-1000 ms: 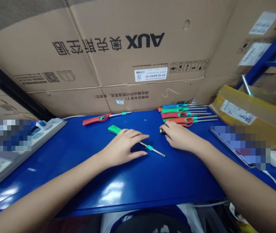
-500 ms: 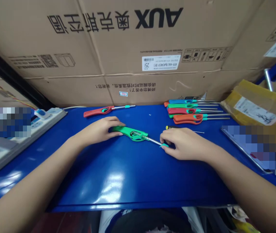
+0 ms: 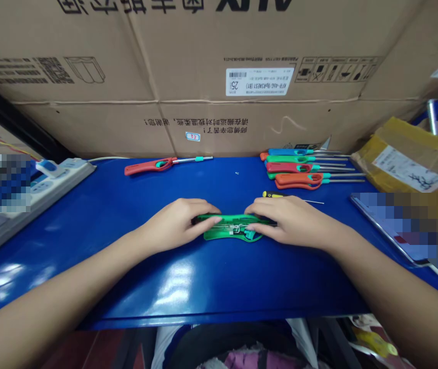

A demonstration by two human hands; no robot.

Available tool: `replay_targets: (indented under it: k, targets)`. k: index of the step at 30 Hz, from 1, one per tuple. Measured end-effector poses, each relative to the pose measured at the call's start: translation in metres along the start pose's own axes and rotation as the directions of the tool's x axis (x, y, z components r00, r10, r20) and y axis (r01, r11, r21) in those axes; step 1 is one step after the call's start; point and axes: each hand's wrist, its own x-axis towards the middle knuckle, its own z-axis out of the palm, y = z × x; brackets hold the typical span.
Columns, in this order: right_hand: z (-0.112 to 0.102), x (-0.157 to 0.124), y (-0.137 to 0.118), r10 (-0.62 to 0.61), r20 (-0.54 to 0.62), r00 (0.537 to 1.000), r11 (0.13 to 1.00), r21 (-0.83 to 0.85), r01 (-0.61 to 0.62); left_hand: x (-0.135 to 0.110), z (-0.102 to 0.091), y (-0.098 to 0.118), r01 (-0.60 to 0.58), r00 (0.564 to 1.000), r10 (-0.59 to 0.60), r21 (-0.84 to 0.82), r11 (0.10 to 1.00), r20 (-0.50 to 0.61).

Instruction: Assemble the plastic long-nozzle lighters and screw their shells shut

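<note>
A green gas lighter (image 3: pixel 219 234) lies in front of me with its casing opened up. Inside show a teal trigger (image 3: pixel 250 234), white wire and dark inner parts. My left hand (image 3: pixel 184 221) is closed on the left end of the casing, thumb over the near side. At the other end my right hand (image 3: pixel 286 220) grips it with thumb and fingers, hiding the nozzle end. Just behind the right hand lies a yellow-and-black screwdriver (image 3: pixel 273 195), partly covered.
A red lighter (image 3: pixel 150 166) lies at the back left. Several coloured lighters (image 3: pixel 296 180) are stacked at the back right, near a yellow-taped carton (image 3: pixel 388 154). A power strip (image 3: pixel 53 184) runs along the left; a phone (image 3: pixel 392 230) lies right. A cardboard wall (image 3: pixel 196 87) stands behind.
The green lighter was closed, with my right hand at the teal piece on its metal tube. Now its inside shows, my left hand has moved right, and both hands grip the casing.
</note>
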Motion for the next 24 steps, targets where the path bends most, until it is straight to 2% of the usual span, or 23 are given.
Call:
replay_targets:
  k: [4,9,13,15,18,21,22,24]
  targets:
    - [0.006,0.001,0.004,0.075,-0.087,0.993,0.996,-0.039,-0.078,0.002,0.005,-0.009,0.059,0.989,-0.064,-0.044,0.997,-0.135]
    - [0.008,0.001,0.004,0.088,-0.132,0.987,0.994,-0.056,-0.096,0.004,0.010,-0.013,0.102,0.977,-0.119,-0.101,0.990,-0.177]
    - [0.001,0.001,-0.002,0.039,-0.175,0.984,0.999,-0.003,-0.040,0.005,0.013,-0.011,0.176,0.951,-0.234,-0.267,0.948,-0.203]
    - [-0.002,-0.001,-0.005,-0.009,-0.153,0.988,0.999,0.032,0.014,0.006,0.013,-0.009,0.243,0.929,-0.333,-0.411,0.879,-0.162]
    - [-0.004,-0.003,-0.007,-0.087,-0.064,0.994,0.996,0.018,0.089,0.008,0.012,-0.007,0.317,0.868,-0.483,-0.627,0.712,-0.110]
    - [-0.002,-0.004,-0.006,-0.091,0.005,0.996,0.996,0.019,0.091,0.010,0.008,-0.004,0.246,0.792,-0.584,-0.781,0.575,-0.180]
    - [0.000,-0.004,-0.005,-0.081,0.021,0.997,0.996,0.026,0.080,0.010,0.007,-0.003,0.206,0.779,-0.597,-0.821,0.533,-0.192]
    - [0.002,-0.003,-0.005,-0.063,0.045,0.997,0.997,0.047,0.061,0.009,0.005,-0.003,0.154,0.790,-0.589,-0.876,0.457,-0.168]
